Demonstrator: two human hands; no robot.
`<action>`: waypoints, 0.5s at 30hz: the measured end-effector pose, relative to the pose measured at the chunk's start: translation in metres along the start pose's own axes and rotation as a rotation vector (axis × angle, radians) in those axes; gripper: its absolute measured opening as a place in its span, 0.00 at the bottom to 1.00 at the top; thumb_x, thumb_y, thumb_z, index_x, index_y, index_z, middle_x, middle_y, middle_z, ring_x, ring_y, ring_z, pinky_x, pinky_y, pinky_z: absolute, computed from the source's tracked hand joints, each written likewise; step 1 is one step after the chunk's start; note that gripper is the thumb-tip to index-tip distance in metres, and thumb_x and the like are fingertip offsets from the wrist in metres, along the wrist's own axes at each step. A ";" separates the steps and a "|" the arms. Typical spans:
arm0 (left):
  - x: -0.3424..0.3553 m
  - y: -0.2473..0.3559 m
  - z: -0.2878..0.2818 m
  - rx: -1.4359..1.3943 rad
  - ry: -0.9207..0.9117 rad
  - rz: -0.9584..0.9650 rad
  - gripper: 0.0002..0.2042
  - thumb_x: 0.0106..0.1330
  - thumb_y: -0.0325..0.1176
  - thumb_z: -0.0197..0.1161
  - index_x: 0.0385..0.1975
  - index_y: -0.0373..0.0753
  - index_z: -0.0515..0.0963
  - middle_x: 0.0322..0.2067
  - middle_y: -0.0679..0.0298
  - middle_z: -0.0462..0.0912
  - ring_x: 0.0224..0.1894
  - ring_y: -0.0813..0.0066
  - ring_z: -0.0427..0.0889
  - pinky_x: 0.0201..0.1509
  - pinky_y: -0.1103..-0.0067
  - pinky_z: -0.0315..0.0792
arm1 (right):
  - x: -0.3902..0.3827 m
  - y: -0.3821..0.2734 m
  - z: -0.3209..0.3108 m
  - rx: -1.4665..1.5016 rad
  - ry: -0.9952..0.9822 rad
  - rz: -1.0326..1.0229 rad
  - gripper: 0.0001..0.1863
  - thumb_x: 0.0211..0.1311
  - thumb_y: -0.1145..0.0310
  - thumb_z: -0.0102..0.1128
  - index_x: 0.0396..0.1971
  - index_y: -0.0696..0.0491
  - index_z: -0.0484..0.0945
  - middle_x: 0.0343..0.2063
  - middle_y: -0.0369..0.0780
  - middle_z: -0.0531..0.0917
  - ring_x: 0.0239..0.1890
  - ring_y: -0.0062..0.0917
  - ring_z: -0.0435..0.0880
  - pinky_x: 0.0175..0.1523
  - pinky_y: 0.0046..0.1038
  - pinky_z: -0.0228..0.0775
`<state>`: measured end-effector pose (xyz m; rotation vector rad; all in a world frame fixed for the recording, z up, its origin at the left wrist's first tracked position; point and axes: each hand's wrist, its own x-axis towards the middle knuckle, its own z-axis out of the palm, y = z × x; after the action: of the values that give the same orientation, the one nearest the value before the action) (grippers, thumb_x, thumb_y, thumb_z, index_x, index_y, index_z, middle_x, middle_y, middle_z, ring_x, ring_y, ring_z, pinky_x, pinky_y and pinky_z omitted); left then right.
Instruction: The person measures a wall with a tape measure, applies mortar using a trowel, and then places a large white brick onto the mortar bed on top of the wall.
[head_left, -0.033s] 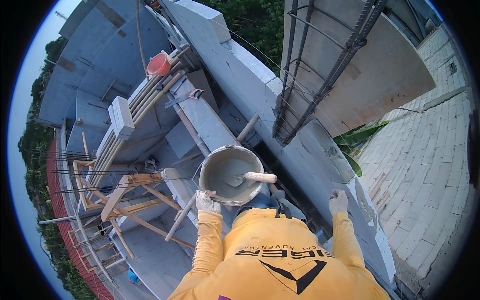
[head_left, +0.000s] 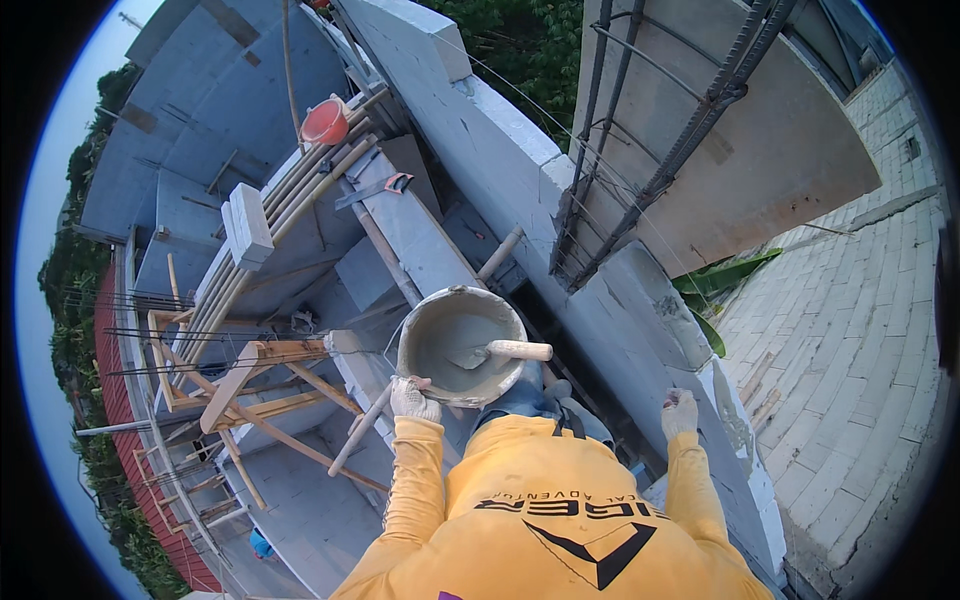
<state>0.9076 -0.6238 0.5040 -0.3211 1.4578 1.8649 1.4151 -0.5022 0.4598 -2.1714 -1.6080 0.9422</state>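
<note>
My left hand (head_left: 414,398), in a pale glove, grips the lower left rim of a round mortar bucket (head_left: 425,350) in front of my body. The bucket holds wet grey mortar and a trowel (head_left: 518,349) whose wooden handle rests over the right part of the rim. My right hand (head_left: 680,410), also gloved, is raised beside the white block wall (head_left: 625,335) at the right, apart from the bucket. Its fingers are curled closed, and whatever they may hold is too small to make out.
A plank (head_left: 410,225) bears a handsaw (head_left: 370,193). Beyond are bundled poles, a red bowl (head_left: 323,123) and stacked white blocks (head_left: 246,225). Timber frames (head_left: 230,395) and lower structures lie left. A rebar cage (head_left: 640,170) rises at upper right above a paved surface (head_left: 830,370).
The background has shifted slightly to the right in the view, and the bucket sits a little higher in it. Both hands keep their grip and finger positions.
</note>
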 end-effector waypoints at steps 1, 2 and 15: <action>0.004 0.002 -0.007 -0.008 0.056 0.057 0.07 0.47 0.20 0.61 0.23 0.40 0.71 0.23 0.66 0.71 0.28 0.70 0.73 0.40 0.73 0.72 | -0.009 -0.001 -0.006 -0.023 -0.047 0.025 0.14 0.52 0.83 0.51 0.40 0.60 0.77 0.34 0.44 0.81 0.35 0.28 0.81 0.44 0.27 0.74; 0.011 0.003 -0.015 -0.013 0.111 0.112 0.07 0.47 0.21 0.61 0.23 0.40 0.71 0.23 0.66 0.71 0.28 0.69 0.73 0.40 0.73 0.72 | -0.018 -0.005 -0.013 -0.047 -0.091 0.053 0.14 0.52 0.83 0.51 0.39 0.60 0.77 0.33 0.44 0.81 0.35 0.29 0.82 0.44 0.28 0.74; 0.186 0.007 -0.022 -0.142 0.379 0.095 0.03 0.52 0.26 0.58 0.23 0.40 0.71 0.27 0.64 0.73 0.32 0.66 0.72 0.42 0.68 0.71 | -0.068 0.165 -0.020 -0.352 -0.266 0.279 0.11 0.53 0.80 0.49 0.36 0.61 0.77 0.27 0.45 0.82 0.28 0.29 0.82 0.34 0.29 0.73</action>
<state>0.7675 -0.5712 0.3907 -0.7172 1.6110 2.0692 1.5394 -0.6187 0.4037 -2.6597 -1.7266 1.1405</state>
